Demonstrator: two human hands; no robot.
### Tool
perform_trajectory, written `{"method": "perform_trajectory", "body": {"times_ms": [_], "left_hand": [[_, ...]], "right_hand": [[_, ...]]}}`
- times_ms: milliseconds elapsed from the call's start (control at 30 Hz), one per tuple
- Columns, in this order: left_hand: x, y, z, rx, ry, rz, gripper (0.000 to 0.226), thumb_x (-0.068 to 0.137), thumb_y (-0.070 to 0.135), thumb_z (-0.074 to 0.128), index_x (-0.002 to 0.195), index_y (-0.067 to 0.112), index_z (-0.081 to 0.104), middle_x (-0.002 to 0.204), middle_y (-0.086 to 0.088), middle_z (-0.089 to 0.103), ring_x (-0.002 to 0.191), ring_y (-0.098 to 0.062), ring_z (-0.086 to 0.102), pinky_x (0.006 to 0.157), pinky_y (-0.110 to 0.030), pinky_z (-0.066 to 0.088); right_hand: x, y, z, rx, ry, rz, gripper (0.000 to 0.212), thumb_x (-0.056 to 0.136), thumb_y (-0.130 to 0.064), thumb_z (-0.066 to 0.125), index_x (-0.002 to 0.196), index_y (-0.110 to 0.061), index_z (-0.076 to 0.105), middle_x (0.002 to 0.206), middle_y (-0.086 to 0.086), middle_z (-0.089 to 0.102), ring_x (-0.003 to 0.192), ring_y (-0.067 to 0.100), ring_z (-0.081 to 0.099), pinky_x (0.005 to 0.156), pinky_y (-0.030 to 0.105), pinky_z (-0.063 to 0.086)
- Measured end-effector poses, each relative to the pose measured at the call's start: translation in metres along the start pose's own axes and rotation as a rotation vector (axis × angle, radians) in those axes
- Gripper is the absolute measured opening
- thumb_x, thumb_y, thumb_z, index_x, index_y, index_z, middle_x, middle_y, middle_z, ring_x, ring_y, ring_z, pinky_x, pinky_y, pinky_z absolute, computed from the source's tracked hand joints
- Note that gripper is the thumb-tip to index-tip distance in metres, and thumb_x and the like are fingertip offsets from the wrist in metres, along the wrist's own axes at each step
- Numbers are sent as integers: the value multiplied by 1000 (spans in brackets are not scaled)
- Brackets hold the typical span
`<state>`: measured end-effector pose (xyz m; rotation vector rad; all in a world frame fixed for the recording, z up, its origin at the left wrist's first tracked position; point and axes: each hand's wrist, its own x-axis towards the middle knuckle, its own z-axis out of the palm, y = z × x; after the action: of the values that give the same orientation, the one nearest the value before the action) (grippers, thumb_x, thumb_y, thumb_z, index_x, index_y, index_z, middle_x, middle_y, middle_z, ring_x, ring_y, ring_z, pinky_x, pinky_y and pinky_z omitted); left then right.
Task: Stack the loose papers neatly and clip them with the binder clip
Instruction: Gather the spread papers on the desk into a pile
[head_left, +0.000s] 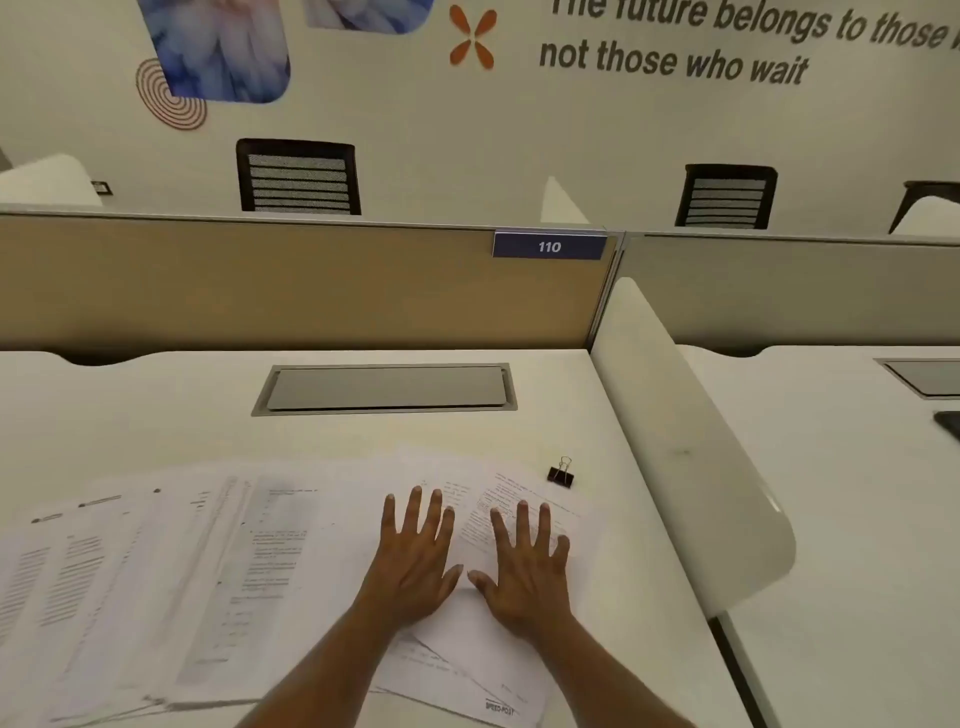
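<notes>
Left hand (415, 564) and right hand (530, 574) are lying flat, fingers spread, grasping nothing, on loose papers (208, 571) scattered over the desk (156, 415), thin, slippery sheets likely best gathered by their edges, binder clip (561, 474) sitting just beyond.

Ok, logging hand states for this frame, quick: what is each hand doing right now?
Left hand: open, fingers spread, flat on the loose papers.
Right hand: open, flat on the same papers, holding nothing; binder clip lies untouched.

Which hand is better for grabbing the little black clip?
Probably the right hand: the binder clip stands on the desk just beyond its fingertips. The left hand lies flat on the papers, farther away.
</notes>
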<state>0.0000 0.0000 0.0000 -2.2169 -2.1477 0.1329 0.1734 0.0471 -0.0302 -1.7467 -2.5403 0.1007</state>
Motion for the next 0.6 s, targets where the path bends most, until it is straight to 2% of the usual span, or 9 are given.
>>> {"method": "perform_trajectory", "body": {"times_ms": [133,267,433,500,600], "left_hand": [[-7,3,10,-24,-82,-26,78,81,65,41,136,9,49,144,-22,46,135,-47,37,105,-69,23],[-11,8,19,-30,-125,-25,77,79,62,44,131,6,55,135,-24,54,130,-49,43,104,-69,24],[-17,14,29,-43,-172,-28,72,84,60,38,124,4,62,123,-25,63,125,-48,49,106,-67,21],[-19,14,32,-51,-183,-39,73,90,59,26,121,5,64,123,-25,63,123,-48,51,106,-66,22],[-21,14,33,-68,-189,-56,79,90,59,14,118,6,66,121,-24,64,118,-46,56,104,-62,25]], "right_hand": [[-18,0,9,29,-108,9,83,78,-79,28,144,-29,32,150,14,36,141,36,0,102,59,13],[-24,-3,11,35,-148,-4,82,78,-79,26,142,-29,36,147,16,41,138,41,16,97,60,20],[-28,-3,11,46,-172,-5,78,79,-79,25,138,-31,41,144,14,46,135,40,23,90,64,42],[-29,-3,10,27,-185,-34,76,80,-79,23,137,-32,42,145,14,45,135,40,23,94,63,39],[-30,0,11,-5,-233,-121,76,80,-79,23,138,-33,40,146,13,43,136,37,22,100,61,24]]}}
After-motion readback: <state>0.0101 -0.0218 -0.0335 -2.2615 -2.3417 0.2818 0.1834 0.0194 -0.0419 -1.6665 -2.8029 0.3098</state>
